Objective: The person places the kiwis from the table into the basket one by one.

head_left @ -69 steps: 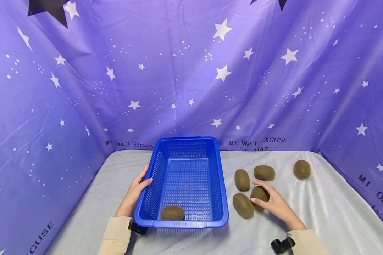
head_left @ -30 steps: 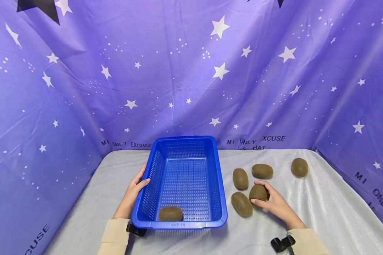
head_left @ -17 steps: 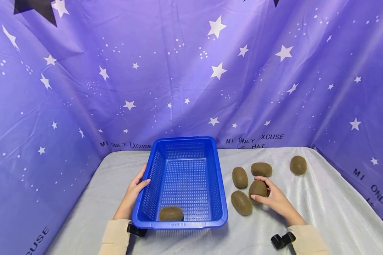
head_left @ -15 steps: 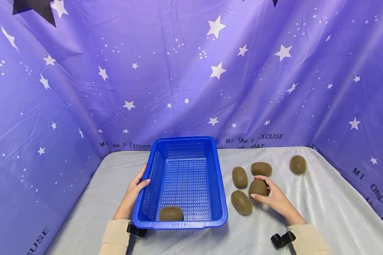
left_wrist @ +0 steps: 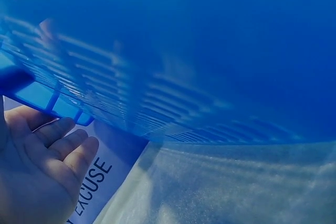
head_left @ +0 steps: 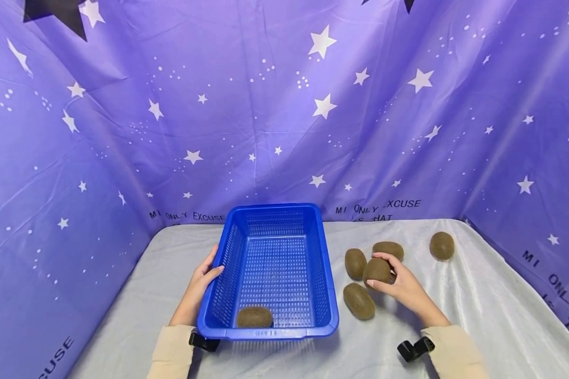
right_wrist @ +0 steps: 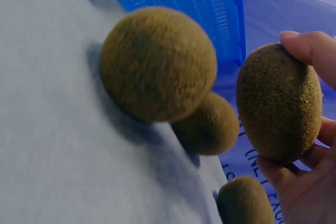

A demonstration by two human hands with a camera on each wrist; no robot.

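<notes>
My right hand point(head_left: 403, 281) pinches a brown kiwi point(head_left: 376, 270) between thumb and fingers, raised off the cloth in the right wrist view. Close around it lie more kiwis: one at the left point(head_left: 355, 263), one behind point(head_left: 389, 249) and one nearer me point(head_left: 359, 301). A blue plastic basket point(head_left: 333, 295) stands to their left, with a single kiwi point(head_left: 254, 317) inside at its near end. At the basket's left side my left hand point(head_left: 199, 281) grips the rim, thumb on top. In the left wrist view its fingers point(left_wrist: 68, 145) reach under the rim outside the slotted wall.
Another kiwi point(head_left: 442, 246) lies apart at the far right of the table. A pale grey cloth point(head_left: 408, 358) covers the tabletop. Purple star-printed curtains point(head_left: 265, 105) enclose the back and both sides. A small black camera sits on each wrist.
My right hand has closed round the kiwi, lifted it from the cloth and carried it slightly left and away from me. The left hand and the basket stay nearly still.
</notes>
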